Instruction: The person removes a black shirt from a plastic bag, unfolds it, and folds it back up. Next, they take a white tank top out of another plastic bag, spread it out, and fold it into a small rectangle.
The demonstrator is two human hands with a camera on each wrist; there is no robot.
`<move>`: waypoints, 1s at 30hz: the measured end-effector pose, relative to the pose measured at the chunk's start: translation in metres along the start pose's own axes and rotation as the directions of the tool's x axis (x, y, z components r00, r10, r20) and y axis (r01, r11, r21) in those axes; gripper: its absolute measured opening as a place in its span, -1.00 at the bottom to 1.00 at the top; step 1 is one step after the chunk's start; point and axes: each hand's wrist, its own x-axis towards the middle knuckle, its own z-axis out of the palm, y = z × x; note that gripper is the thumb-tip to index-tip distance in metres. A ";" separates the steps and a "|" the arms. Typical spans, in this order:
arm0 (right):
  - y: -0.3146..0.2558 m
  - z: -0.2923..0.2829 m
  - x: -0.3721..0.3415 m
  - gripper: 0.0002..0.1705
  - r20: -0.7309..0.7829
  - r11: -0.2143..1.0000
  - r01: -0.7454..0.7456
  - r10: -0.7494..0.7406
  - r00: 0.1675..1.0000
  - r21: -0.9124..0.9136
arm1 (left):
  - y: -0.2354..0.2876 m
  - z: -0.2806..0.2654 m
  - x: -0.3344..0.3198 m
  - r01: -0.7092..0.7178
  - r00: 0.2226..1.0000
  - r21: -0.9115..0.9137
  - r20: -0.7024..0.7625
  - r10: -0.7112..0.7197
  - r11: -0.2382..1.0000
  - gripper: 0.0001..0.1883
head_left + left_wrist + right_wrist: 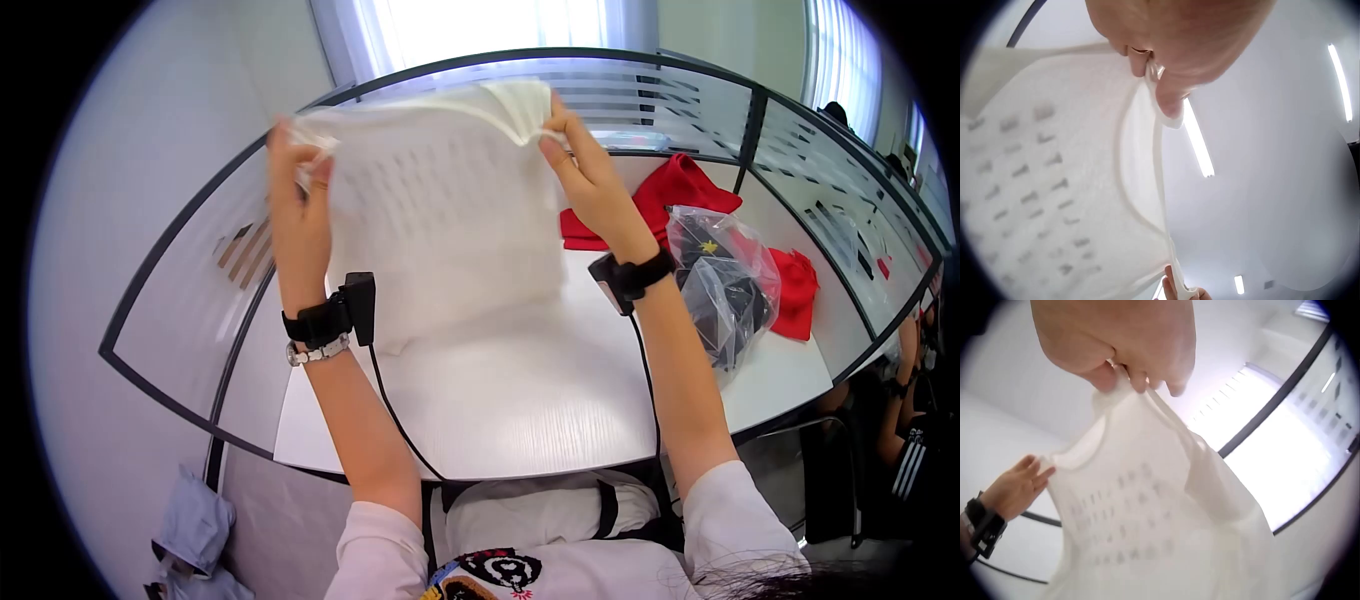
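A white T-shirt (450, 220) hangs spread between the two hands above the desk, blurred in the head view. Rows of dark print (1122, 515) show on it, and the curved neckline (1124, 156) lies between the hands. The left hand (300, 190) pinches one shoulder of the shirt between thumb and fingers. At the other shoulder, the right hand (590, 180) pinches the cloth the same way, with a fold drooping beside the thumb. The shirt's lower edge hangs close over the desk top.
On the white desk (540, 400), at the right, lie red cloth (690, 190) and a clear plastic bag (720, 280) with something dark inside. A dark-framed translucent partition (690, 100) rings the desk. Another person's arm (900, 380) shows at far right.
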 end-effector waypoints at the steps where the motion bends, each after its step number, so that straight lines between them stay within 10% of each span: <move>1: -0.001 0.008 0.008 -0.78 -0.198 0.971 0.229 -0.213 0.957 0.066 | 0.008 -0.001 0.004 -0.001 1.000 -0.004 0.006 0.001 1.000 -0.77; 3: -0.019 -0.002 0.002 -0.80 -0.338 0.896 0.432 -0.376 0.863 0.104 | 0.028 -0.008 0.006 -0.167 0.968 -0.145 -0.213 0.134 0.975 -0.80; 8: -0.043 -0.024 -0.007 -0.76 -0.336 0.898 0.400 -0.325 0.884 0.184 | 0.042 -0.037 0.005 -0.003 0.996 -0.188 -0.093 -0.015 0.982 -0.84; 15: -0.074 -0.051 -0.024 -0.75 -0.376 0.964 0.219 -0.262 0.889 -0.153 | 0.081 -0.091 -0.010 0.295 0.953 -0.057 0.093 -0.289 0.954 -0.80; 21: -0.130 -0.086 -0.068 -0.86 0.190 0.889 0.231 -0.167 0.967 -0.395 | 0.147 -0.128 -0.049 0.318 0.889 0.264 0.252 -0.383 0.911 -0.87; 30: -0.171 -0.125 -0.166 -0.82 0.750 0.958 0.265 -0.095 0.655 -0.110 | 0.171 -0.231 -0.118 0.141 0.646 -0.227 0.759 0.084 0.964 -0.87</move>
